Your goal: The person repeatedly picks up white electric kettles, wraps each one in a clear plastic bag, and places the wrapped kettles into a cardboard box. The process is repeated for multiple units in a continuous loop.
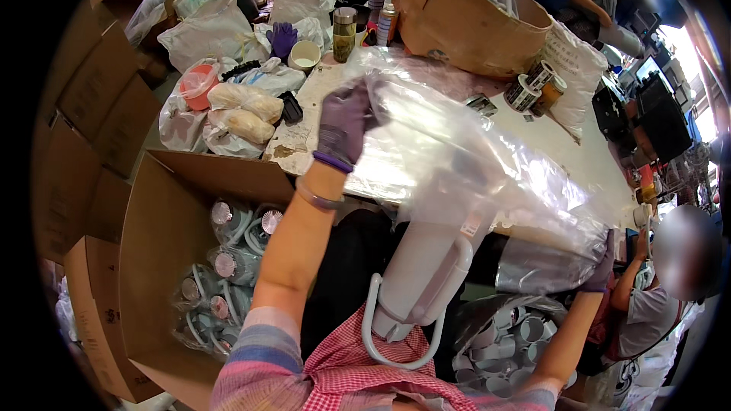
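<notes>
A light grey jug [415, 274] with a side handle and a long swing handle leans in my lap above a red checked apron. Clear plastic film [464, 144], apparently a bag, stretches between my hands and lies over the jug's upper end. My left hand [348, 123], in a purple glove, pinches the film's far left edge above the table. At the right, my right hand [601, 270], gloved too, grips the film's other end; its fingers are partly hidden. Neither hand touches the jug.
An open carton [179, 259] at my left holds several bagged jugs. Grey parts fill a plastic-lined container [499, 350] at lower right. On the table [304, 118] stand a large box of handles [457, 23], tape rolls [533, 84] and spray cans. Two other people work at the right.
</notes>
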`<state>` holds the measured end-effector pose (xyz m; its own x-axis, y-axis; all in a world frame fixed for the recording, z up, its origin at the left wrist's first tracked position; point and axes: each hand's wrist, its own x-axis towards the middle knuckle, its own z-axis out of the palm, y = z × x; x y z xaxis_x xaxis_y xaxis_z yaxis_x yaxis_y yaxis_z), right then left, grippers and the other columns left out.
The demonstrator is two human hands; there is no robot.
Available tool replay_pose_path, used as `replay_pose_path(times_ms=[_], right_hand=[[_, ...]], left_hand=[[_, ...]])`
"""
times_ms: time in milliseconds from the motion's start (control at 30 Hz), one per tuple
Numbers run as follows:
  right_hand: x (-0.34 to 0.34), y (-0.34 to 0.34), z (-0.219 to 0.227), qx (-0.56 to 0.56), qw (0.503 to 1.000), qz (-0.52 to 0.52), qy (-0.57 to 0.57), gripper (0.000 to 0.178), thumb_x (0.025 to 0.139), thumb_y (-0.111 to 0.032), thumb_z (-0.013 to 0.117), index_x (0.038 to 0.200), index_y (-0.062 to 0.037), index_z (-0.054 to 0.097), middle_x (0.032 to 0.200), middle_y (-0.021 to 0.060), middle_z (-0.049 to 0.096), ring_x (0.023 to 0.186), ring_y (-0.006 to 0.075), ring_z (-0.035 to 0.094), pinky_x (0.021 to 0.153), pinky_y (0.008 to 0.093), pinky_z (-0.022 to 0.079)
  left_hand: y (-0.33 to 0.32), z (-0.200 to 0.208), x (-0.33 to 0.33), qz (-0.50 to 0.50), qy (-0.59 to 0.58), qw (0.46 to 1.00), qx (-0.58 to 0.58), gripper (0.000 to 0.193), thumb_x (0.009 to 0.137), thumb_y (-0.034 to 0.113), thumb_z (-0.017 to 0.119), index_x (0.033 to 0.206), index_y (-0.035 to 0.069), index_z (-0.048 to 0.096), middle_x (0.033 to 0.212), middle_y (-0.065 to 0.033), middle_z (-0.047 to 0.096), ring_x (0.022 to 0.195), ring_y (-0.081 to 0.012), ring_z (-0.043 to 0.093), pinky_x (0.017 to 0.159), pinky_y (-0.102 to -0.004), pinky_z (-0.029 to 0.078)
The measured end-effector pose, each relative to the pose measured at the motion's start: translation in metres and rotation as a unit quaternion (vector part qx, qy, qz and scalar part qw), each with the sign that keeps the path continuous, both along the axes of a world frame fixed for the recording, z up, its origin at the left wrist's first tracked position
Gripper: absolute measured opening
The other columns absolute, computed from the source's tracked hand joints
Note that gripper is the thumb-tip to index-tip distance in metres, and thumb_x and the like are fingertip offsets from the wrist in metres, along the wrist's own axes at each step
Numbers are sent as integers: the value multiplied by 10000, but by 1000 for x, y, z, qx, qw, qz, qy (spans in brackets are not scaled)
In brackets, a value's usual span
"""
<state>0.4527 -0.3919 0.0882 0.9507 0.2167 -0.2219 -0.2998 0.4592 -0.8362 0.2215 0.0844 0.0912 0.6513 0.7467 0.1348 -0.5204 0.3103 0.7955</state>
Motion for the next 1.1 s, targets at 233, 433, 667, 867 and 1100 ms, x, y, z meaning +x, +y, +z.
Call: replay_pose_path(times_ms=[233, 433, 667, 867, 1100], right_hand=[[45, 29, 5, -166, 981, 12, -104, 249, 1021, -339, 559, 1128, -142, 670, 610, -99, 421, 459, 33, 383, 424, 202, 303], [72, 69, 7, -138, 973, 136, -125, 237, 996, -344, 611, 1077, -137, 691, 587, -106, 371, 433, 22, 312, 415, 208, 223], [152, 77, -8, -158, 967, 102, -170, 260, 996, -290, 615, 1182, -122, 685, 646, -114, 342, 442, 8, 286, 403, 206, 214], [192, 71, -19, -179, 949, 97, -241, 257, 1006, -266, 588, 1213, -143, 679, 778, -102, 380, 531, -16, 337, 438, 177, 244], [209, 80, -43, -309, 838, 133, -429, 360, 921, 22, 551, 1261, -58, 635, 853, -44, 501, 741, 73, 458, 650, 218, 403]], left_hand=[[90, -36, -31, 65, 6, 995, -82, 225, 950, 253, 680, 1047, 50, 689, 638, 44, 471, 525, -77, 468, 487, -251, 409], [102, -32, -78, 69, -46, 990, -113, 202, 982, 219, 605, 1071, 47, 663, 946, -70, 678, 853, -193, 666, 708, -346, 555], [84, -35, -143, -125, -82, 987, -52, 319, 888, -24, 566, 1207, -22, 583, 992, -147, 671, 892, -272, 679, 847, -392, 559], [30, -61, -175, -129, 93, 975, 155, 288, 877, 3, 582, 1157, -13, 649, 1099, -157, 682, 973, -246, 676, 858, -391, 573], [-8, -61, -172, -44, 200, 931, 304, 279, 985, 201, 591, 1163, 2, 669, 1090, -115, 703, 863, -151, 674, 809, -320, 565]])
